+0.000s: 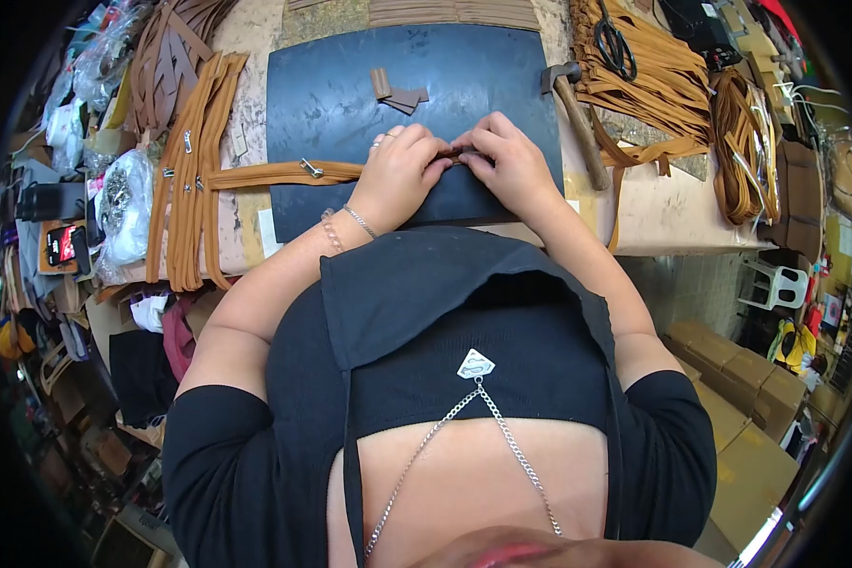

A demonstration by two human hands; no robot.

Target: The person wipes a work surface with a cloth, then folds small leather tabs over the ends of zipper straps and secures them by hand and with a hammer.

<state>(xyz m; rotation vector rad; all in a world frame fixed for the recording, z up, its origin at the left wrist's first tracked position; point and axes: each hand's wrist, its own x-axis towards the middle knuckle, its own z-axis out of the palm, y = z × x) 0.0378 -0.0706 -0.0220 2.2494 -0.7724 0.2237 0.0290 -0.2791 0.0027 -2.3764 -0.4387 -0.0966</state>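
Note:
A tan zipper (260, 175) with a silver slider lies across the black mat (341, 90) and runs under my left hand (402, 175). The fingers of that hand are closed on the zipper's end. My right hand (509, 168) pinches the same end from the other side, so the fingertips of both hands nearly meet. Between them a small dark brown piece (456, 157) shows, mostly covered by the fingers. Beyond the hands, flat brown strips (407, 98) and a lighter brown piece (380, 83) rest on the mat.
Right of the mat lies a hammer (580, 133). Black scissors (615, 49) sit on a pile of tan zippers (653, 71), beside a coiled bundle (743, 151). More zippers (185, 204) hang over the table's front edge at left, near brown strips (166, 66) and plastic bags (125, 204).

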